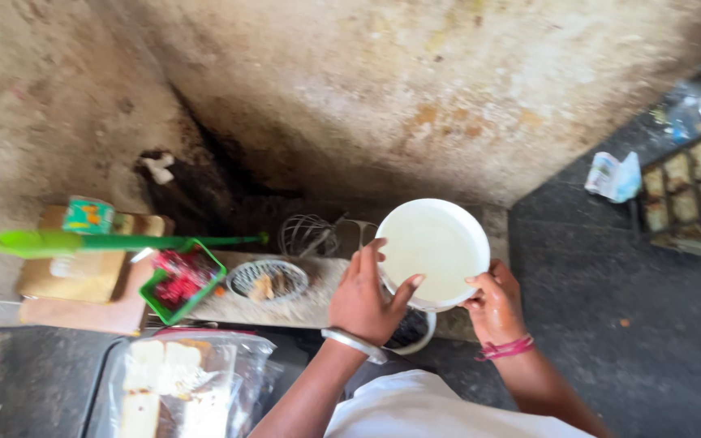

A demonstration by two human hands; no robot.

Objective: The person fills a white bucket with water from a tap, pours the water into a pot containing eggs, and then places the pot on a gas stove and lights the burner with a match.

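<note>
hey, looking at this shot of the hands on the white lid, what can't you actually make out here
Head view:
- Container under the white lid: the lid, left hand and right hand cover it; contents hidden.
- Green basket: red contents blurred.
- Plastic bag: cut off by bottom edge.
- Crate: cut off at right edge.
</note>
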